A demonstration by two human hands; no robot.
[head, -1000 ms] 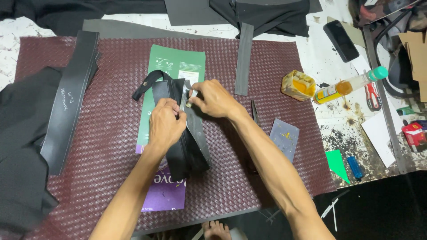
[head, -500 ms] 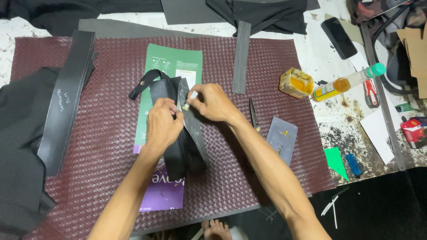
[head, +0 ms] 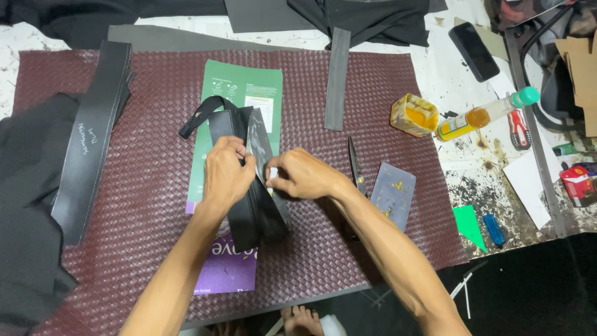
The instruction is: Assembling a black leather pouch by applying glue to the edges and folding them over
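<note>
A long black leather pouch (head: 255,211) with a strap loop (head: 198,114) lies on green and purple paper sheets (head: 239,93) in the middle of a maroon woven mat (head: 137,205). My left hand (head: 227,174) grips the pouch's left side near its upper end. My right hand (head: 301,177) pinches a small white tool (head: 272,173) against the pouch's right flap. Both hands press on the same seam.
Scissors (head: 354,165) and a grey smeared card (head: 392,194) lie right of my hand. A yellow glue tin (head: 413,114), an orange bottle (head: 485,115), a phone (head: 474,51), black leather strips (head: 90,137) and a grey strip (head: 336,78) surround the mat.
My right hand has slid down the pouch's flap toward me with the white tool. My left hand has shifted slightly down with it.
</note>
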